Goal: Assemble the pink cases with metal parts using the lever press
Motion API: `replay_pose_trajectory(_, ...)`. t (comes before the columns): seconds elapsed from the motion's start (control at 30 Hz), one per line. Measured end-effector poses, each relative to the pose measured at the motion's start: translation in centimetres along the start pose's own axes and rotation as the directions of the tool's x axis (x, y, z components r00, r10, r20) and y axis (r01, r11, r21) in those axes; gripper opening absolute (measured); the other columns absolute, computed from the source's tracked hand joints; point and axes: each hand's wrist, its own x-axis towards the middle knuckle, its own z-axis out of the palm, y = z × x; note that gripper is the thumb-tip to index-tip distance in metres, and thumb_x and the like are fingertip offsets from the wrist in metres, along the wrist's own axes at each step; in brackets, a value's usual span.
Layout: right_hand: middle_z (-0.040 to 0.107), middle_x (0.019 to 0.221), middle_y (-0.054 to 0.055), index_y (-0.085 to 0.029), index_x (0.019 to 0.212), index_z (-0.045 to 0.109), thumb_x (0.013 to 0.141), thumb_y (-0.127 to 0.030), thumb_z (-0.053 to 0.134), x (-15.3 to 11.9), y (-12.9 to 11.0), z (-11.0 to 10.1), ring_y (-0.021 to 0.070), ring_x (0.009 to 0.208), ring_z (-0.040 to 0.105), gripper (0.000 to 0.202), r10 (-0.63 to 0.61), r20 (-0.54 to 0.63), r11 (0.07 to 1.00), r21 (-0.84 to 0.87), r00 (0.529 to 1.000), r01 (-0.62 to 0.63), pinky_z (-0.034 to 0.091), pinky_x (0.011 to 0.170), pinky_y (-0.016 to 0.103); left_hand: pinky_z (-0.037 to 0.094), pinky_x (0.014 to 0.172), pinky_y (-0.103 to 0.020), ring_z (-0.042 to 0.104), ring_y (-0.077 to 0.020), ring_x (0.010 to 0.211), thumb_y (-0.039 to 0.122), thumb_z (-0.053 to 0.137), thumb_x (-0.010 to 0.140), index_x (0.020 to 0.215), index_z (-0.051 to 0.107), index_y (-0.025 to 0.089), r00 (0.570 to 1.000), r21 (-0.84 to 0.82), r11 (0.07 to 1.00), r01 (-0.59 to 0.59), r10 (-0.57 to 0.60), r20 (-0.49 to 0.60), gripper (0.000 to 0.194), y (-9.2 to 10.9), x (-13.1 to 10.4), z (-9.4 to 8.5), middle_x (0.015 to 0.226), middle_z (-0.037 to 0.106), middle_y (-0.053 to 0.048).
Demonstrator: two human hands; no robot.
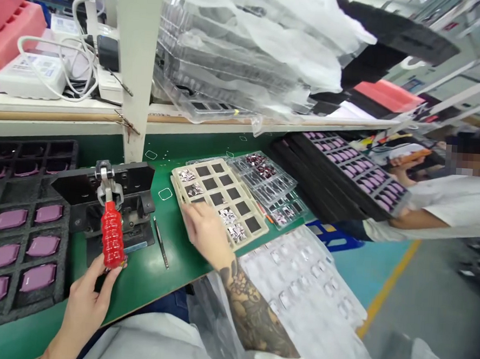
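My left hand [95, 292] has its thumb and fingers closed just below the red handle of the clamp [112, 236], around a small piece that is mostly hidden. Over the left side of a beige compartment tray [258, 205] is my right hand [206, 229], fingers bent down into a compartment; their tips and anything in them are hidden. Small shiny parts [237, 232] lie in several of the tray's compartments. Tweezers [161, 242] rest on the green mat between my hands. The clamp stands on a black metal fixture [136, 208].
At left, a black foam tray [62, 255] holds purple pieces. Clear trays [278, 176] and stacked black trays [300, 183] stand right of the beige tray. A shelf post [137, 59] rises behind. A person's arm [437, 205] is at far right.
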Motion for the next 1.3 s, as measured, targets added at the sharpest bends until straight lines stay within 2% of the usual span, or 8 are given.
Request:
replay_pose_trajectory(0.2, 0.082, 0.110, 0.013, -0.018, 0.118, 0.081, 0.110, -0.017, 0.060, 7.9, 5.2, -3.3, 0.0265, 0.110, 0.073, 0.023, 0.052, 0.310, 0.989, -0.149, 0.949, -0.005, 0.054, 0.099, 0.036, 0.072, 0.088, -0.033, 0.088, -0.0288, 0.109, 0.049, 0.071, 0.108, 0.123, 0.072, 0.024, 0.999, 0.049, 0.998, -0.034, 0.033, 0.024, 0.029, 0.1, 0.0, 0.1, 0.117, 0.089, -0.009)
replay_pose_trajectory(0.3, 0.083, 0.102, 0.017, -0.014, 0.102, 0.083, 0.101, -0.018, 0.073, 10.3, 5.0, -2.5, 0.0286, 0.100, 0.077, 0.011, 0.024, 0.393, 0.984, -0.172, 0.919, 0.048, 0.053, 0.093, 0.036, 0.072, 0.089, -0.034, 0.088, -0.0281, 0.106, 0.047, 0.071, 0.108, 0.121, 0.072, 0.025, 0.999, 0.024, 0.999, -0.022, 0.022, 0.026, 0.027, 0.7, 0.0, 0.1, 0.117, 0.089, -0.009)
replay_pose_trajectory(0.5, 0.082, 0.097, 0.022, -0.009, 0.093, 0.083, 0.093, 0.002, 0.059, 11.5, 3.3, -1.3, 0.0323, 0.095, 0.080, 0.027, -0.027, 0.402, 0.977, -0.183, 0.915, 0.109, 0.054, 0.095, 0.042, 0.069, 0.087, -0.032, 0.087, -0.0252, 0.096, 0.041, 0.074, 0.106, 0.120, 0.073, 0.023, 0.998, 0.038, 0.997, -0.061, 0.062, -0.025, 0.023, 1.2, 0.0, -0.2, 0.108, 0.088, -0.007)
replay_pose_trajectory(0.73, 0.079, 0.113, 0.017, -0.013, 0.112, 0.082, 0.107, -0.012, 0.052, 7.5, 4.5, -3.4, 0.0287, 0.110, 0.075, 0.031, 0.002, 0.162, 0.994, -0.110, 0.987, 0.016, 0.057, 0.103, 0.042, 0.064, 0.079, -0.029, 0.080, -0.0204, 0.083, 0.032, 0.076, 0.106, 0.120, 0.080, 0.022, 0.987, 0.042, 0.987, -0.155, 0.156, -0.039, 0.018, 1.5, 0.2, -0.5, 0.107, 0.085, -0.007)
replay_pose_trajectory(0.83, 0.080, 0.117, 0.012, -0.019, 0.121, 0.080, 0.110, -0.019, 0.055, 3.9, 3.0, -3.7, 0.0247, 0.110, 0.076, 0.027, 0.042, -0.146, 0.973, 0.229, 0.988, -0.007, 0.062, 0.102, 0.041, 0.061, 0.078, -0.028, 0.075, -0.0186, 0.081, 0.030, 0.074, 0.108, 0.122, 0.082, 0.024, 0.989, 0.038, 0.988, -0.150, 0.151, -0.011, 0.017, 2.2, 0.6, -0.1, 0.109, 0.084, -0.006)
replay_pose_trajectory(0.9, 0.081, 0.116, 0.007, -0.025, 0.120, 0.081, 0.109, -0.024, 0.066, 1.7, 1.0, -3.1, 0.0226, 0.107, 0.078, 0.019, 0.096, -0.246, 0.875, 0.482, 0.965, 0.036, 0.064, 0.098, 0.040, 0.060, 0.077, -0.028, 0.072, -0.0182, 0.078, 0.031, 0.073, 0.109, 0.122, 0.082, 0.024, 0.993, 0.045, 0.992, -0.117, 0.117, 0.003, 0.017, 2.9, 0.8, 0.4, 0.105, 0.083, -0.005)
replay_pose_trajectory(1.17, 0.080, 0.093, 0.006, -0.026, 0.102, 0.084, 0.106, -0.030, 0.074, -2.8, -9.0, 2.4, 0.0217, 0.085, 0.075, 0.012, 0.218, -0.065, 0.478, 0.877, 0.974, -0.048, 0.065, 0.079, 0.038, 0.060, 0.083, -0.031, 0.078, -0.0225, 0.095, 0.034, 0.064, 0.113, 0.118, 0.081, 0.023, 0.993, -0.032, 0.999, 0.011, -0.007, 0.117, 0.021, 5.1, 1.1, 1.9, 0.114, 0.084, -0.009)
replay_pose_trajectory(1.3, 0.079, 0.099, 0.007, -0.028, 0.102, 0.087, 0.106, -0.032, 0.075, -2.7, -10.5, 3.3, 0.0223, 0.093, 0.075, 0.013, 0.145, 0.001, 0.473, 0.878, 0.989, -0.070, 0.065, 0.086, 0.038, 0.056, 0.078, -0.029, 0.073, -0.0201, 0.085, 0.032, 0.067, 0.112, 0.109, 0.080, 0.022, 0.997, -0.026, 1.000, -0.002, 0.004, 0.081, 0.016, 5.5, 0.8, 1.5, 0.100, 0.080, -0.006)
